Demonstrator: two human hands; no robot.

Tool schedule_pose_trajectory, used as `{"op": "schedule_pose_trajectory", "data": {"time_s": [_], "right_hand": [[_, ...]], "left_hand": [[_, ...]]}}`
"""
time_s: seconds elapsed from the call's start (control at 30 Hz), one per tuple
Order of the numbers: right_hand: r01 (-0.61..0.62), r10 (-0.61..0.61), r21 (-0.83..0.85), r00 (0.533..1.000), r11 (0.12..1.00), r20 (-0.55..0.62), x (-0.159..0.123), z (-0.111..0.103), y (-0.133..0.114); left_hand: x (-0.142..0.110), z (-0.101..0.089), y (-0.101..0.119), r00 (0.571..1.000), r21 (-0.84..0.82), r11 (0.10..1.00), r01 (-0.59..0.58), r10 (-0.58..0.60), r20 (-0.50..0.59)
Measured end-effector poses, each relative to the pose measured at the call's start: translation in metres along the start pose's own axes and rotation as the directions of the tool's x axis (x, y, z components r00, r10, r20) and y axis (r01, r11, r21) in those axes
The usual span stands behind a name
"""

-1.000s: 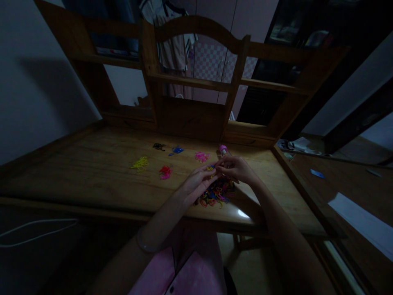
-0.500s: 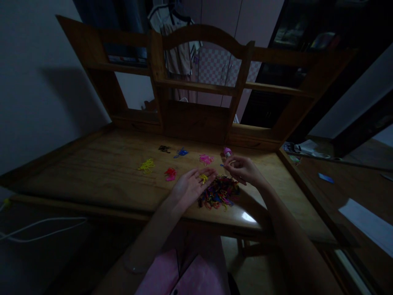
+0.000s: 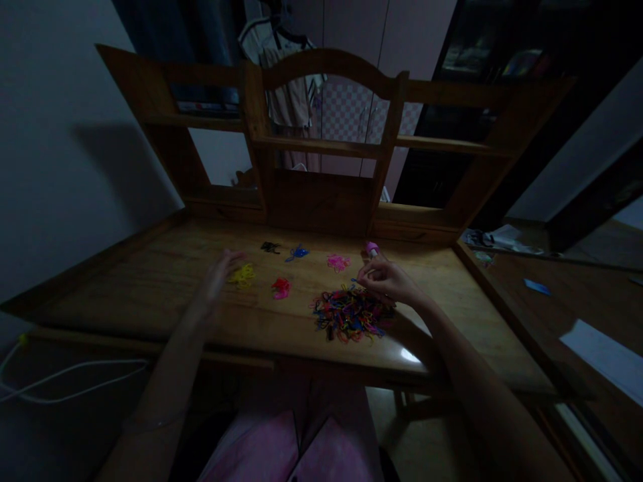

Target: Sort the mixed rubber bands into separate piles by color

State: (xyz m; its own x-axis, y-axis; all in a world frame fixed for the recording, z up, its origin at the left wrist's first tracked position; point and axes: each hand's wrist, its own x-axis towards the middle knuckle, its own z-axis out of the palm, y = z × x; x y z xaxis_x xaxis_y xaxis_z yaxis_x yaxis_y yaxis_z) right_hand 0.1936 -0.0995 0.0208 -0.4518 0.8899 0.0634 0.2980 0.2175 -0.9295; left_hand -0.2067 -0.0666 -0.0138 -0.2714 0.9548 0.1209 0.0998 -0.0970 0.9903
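While pinched, right hand (image 3: 388, 280) on band (image 3: 353, 280)

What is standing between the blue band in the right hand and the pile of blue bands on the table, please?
Between the blue band in the right hand and the blue pile lies the pink pile, roughly on the direct way. It looks low, so probably passable from above. Nothing else visible stands between.
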Motion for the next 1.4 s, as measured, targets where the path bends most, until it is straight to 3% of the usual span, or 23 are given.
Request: {"op": "schedule_pose_trajectory", "data": {"time_s": [0.1,0.17,0.27,0.37,0.47,0.53,0.73,0.9,1.07,1.23,1.3,1.4], "right_hand": [[0.003,-0.004,0.037,1.0,0.999,0.012,0.002,0.004,0.004],[0.0,0.0,0.033,1.0,0.999,0.021,0.003,0.006,0.005],[-0.013,0.011,0.026,0.999,1.0,0.046,0.004,0.01,0.005],[-0.026,0.022,0.042,0.995,0.999,0.101,0.004,0.016,0.004],[-0.055,0.044,0.063,0.987,0.997,0.157,0.003,0.02,0.003],[-0.058,0.047,0.064,0.985,0.996,0.165,0.002,0.021,0.001],[-0.049,0.038,0.065,0.987,0.997,0.156,0.0,0.02,-0.004],[-0.069,0.06,0.06,0.99,0.996,0.131,0.0,0.02,-0.005],[-0.038,0.034,0.049,0.996,0.998,0.079,0.004,0.017,0.001],[-0.002,0.001,0.051,1.0,0.999,0.022,0.006,0.014,0.004],[-0.012,0.012,0.045,1.0,0.999,0.004,0.004,0.012,0.001],[-0.035,0.036,0.041,0.999,0.999,-0.034,0.002,0.01,-0.005]], "left_hand": [[-0.014,0.012,0.007,0.997,0.247,0.967,-0.064,0.075,-0.034],[-0.034,0.034,0.019,0.986,0.29,0.943,-0.161,0.169,-0.001],[-0.072,0.077,0.038,0.96,0.178,0.963,-0.204,0.161,0.229],[-0.104,0.118,0.048,0.887,0.119,0.974,-0.192,0.12,0.445],[-0.119,0.143,0.046,0.831,0.11,0.969,-0.223,0.13,0.541],[-0.121,0.15,0.043,0.82,0.09,0.969,-0.232,0.145,0.553],[-0.119,0.154,0.041,0.858,0.106,0.96,-0.26,0.179,0.481],[-0.107,0.138,0.047,0.861,0.178,0.945,-0.276,0.16,0.483],[-0.038,0.112,0.045,0.85,0.266,0.889,-0.374,0.214,0.481],[0.035,0.112,0.031,0.849,0.369,0.826,-0.427,0.225,0.479],[0.044,0.115,0.028,0.851,0.411,0.789,-0.457,0.252,0.462],[0.036,0.11,0.033,0.82,0.426,0.737,-0.525,0.304,0.485]]}}
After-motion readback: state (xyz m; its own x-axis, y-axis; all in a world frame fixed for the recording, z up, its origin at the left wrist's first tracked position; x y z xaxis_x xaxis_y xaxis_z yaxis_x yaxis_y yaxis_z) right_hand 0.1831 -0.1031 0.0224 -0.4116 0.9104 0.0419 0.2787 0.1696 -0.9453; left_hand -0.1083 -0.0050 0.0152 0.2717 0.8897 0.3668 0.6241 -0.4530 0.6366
